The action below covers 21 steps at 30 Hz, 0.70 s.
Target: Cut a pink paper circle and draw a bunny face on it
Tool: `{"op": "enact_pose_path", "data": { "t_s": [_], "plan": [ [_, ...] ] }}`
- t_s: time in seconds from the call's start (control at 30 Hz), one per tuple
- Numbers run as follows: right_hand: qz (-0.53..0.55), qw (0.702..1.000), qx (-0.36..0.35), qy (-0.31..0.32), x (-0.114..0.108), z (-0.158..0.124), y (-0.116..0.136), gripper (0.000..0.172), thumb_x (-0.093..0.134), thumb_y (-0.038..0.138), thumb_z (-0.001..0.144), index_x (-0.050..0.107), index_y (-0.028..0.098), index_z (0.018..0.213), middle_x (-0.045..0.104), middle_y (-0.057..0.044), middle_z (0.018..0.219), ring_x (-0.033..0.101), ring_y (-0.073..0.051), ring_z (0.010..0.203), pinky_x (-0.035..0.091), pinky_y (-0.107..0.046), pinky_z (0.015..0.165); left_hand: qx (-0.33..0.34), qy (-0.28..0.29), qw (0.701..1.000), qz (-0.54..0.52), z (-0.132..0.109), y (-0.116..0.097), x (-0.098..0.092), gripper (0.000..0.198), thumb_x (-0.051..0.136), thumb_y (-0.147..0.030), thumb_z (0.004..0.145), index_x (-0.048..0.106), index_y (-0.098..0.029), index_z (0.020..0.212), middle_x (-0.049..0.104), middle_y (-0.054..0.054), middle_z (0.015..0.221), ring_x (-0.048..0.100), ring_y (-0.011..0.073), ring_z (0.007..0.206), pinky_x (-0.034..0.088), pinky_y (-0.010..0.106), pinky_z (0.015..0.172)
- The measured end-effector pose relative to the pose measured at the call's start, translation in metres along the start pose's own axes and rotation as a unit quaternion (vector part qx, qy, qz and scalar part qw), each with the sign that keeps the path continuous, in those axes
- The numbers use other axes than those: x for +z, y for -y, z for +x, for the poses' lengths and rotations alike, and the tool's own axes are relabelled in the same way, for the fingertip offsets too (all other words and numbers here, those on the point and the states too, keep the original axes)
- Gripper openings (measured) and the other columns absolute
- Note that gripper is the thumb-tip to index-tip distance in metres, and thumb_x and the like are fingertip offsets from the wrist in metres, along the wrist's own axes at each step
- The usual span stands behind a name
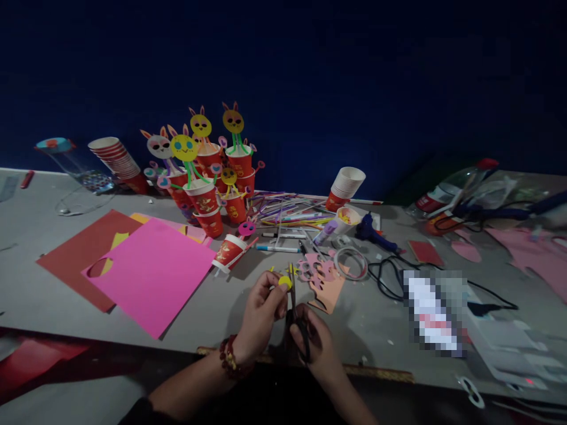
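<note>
Between thumb and fingers, my left hand [261, 304] pinches a small rounded piece of yellow paper [286, 283]. A pair of scissors [293, 301] is in my right hand [319, 342], its fingers around the dark handles. The blades point away from me, close beside the yellow paper's right edge; I cannot tell whether they touch it. Small yellow scraps [290, 270] lie on the table just beyond. To the right rest an orange paper [328, 290] with cut-outs and pink paper offcuts [315, 268].
Paper cups with rabbit-faced figures [206, 205] stand at the back left. Pink paper sheets [150, 277] lie at left. Pipe cleaners [287, 212], a tape roll [351, 263], a blue glue gun [374, 234] with black cable and a bottle [447, 192] are beyond and right.
</note>
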State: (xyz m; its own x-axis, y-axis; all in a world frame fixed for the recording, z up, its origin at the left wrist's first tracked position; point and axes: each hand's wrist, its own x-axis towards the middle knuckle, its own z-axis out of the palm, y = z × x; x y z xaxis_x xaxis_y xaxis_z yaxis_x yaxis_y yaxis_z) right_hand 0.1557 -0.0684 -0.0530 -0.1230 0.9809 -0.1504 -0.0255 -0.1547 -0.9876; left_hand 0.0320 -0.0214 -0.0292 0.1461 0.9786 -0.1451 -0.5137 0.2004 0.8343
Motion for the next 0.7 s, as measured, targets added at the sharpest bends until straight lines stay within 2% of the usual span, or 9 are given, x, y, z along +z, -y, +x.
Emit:
{"op": "enact_pose_path", "data": {
  "t_s": [0.27, 0.53, 0.7],
  "plan": [
    [0.017, 1.0, 0.018, 0.009, 0.0001, 0.0, -0.0047, 0.047, 0.063, 0.066, 0.081, 0.044, 0.023, 0.08, 0.039, 0.006, 0.064, 0.036, -0.011, 0.055, 0.033, -0.022, 0.048, 0.001, 0.001, 1.0, -0.004, -0.0002, 0.0018, 0.0, 0.027, 0.065, -0.034, 0.09, 0.044, -0.021, 0.08, 0.042, -0.01, 0.052, 0.034, 0.0054, 0.045, 0.025, 0.019, 0.048],
    [0.012, 1.0, 0.015, -0.006, 0.0007, 0.0021, 0.0048, 0.05, 0.073, 0.062, 0.072, 0.043, 0.022, 0.074, 0.039, 0.007, 0.063, 0.038, -0.01, 0.055, 0.035, -0.021, 0.05, 0.001, 0.0, 1.0, -0.001, -0.0006, 0.0027, -0.0008, 0.027, 0.064, -0.034, 0.091, 0.044, -0.02, 0.079, 0.042, -0.01, 0.051, 0.033, 0.0054, 0.045, 0.024, 0.019, 0.047],
    [0.033, 0.997, 0.063, 0.012, 0.0005, 0.0013, 0.0027, 0.053, 0.071, 0.068, 0.071, 0.042, 0.023, 0.074, 0.042, 0.008, 0.059, 0.043, -0.009, 0.048, 0.039, -0.02, 0.044, 0.007, 0.001, 1.0, 0.001, -0.0006, 0.0024, -0.0011, 0.026, 0.065, -0.033, 0.09, 0.045, -0.02, 0.08, 0.042, -0.01, 0.053, 0.033, 0.0051, 0.045, 0.024, 0.02, 0.047]
  ]
}}
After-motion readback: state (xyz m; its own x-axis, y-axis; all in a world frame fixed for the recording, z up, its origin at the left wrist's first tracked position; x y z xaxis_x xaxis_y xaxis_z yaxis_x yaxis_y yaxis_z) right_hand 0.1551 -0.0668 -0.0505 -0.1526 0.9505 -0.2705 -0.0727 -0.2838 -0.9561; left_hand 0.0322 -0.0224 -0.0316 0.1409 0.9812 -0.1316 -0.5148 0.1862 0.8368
